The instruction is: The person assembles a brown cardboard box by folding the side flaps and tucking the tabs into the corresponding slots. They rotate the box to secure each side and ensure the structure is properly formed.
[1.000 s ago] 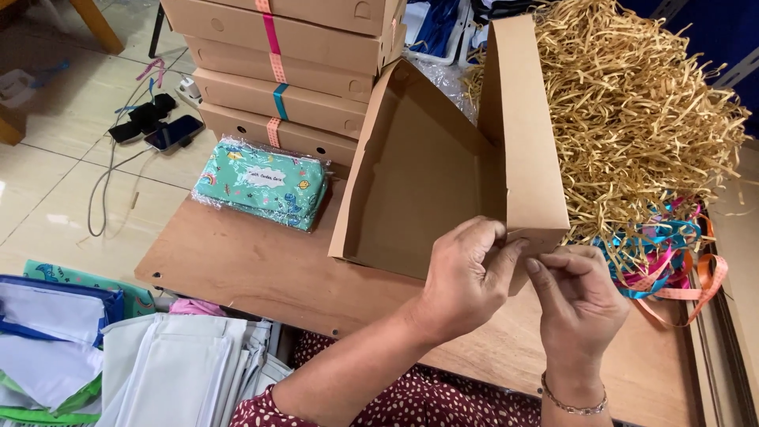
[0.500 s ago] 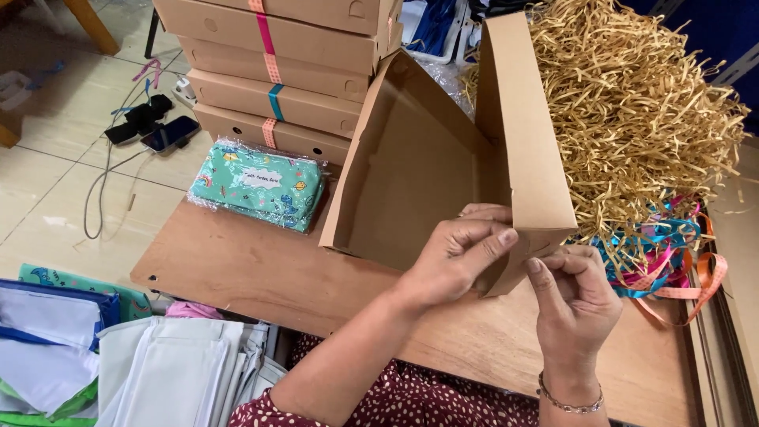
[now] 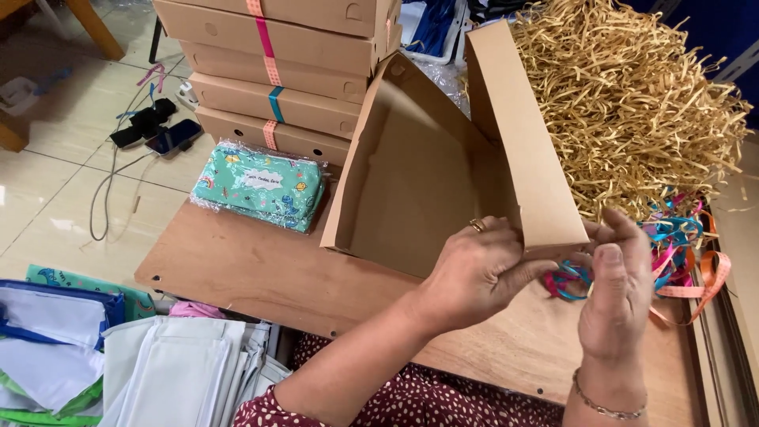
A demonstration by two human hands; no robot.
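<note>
the cardboard box (image 3: 427,182) stands tilted on the wooden table (image 3: 261,273), its open side facing the person and leaning left, so the inside is easy to see and reach. its long axis runs from the near corner at the hands away toward the stack of flat boxes (image 3: 292,71) at the far edge. the right wall rises steeply and points up and away.

the left hand (image 3: 482,273) pinches the near corner of the box, fingers closed on the cardboard edge where two walls meet, seemingly to hold the fold together. the right hand (image 3: 617,292) is beside that same corner, fingers half curled with the thumb up; whether its grip actually holds the flap i cannot tell.

a heap of shredded paper (image 3: 632,103) lies just right of the box, coloured ribbons (image 3: 680,253) beside the right hand, and a wrapped green pouch (image 3: 261,186) to the left.
</note>
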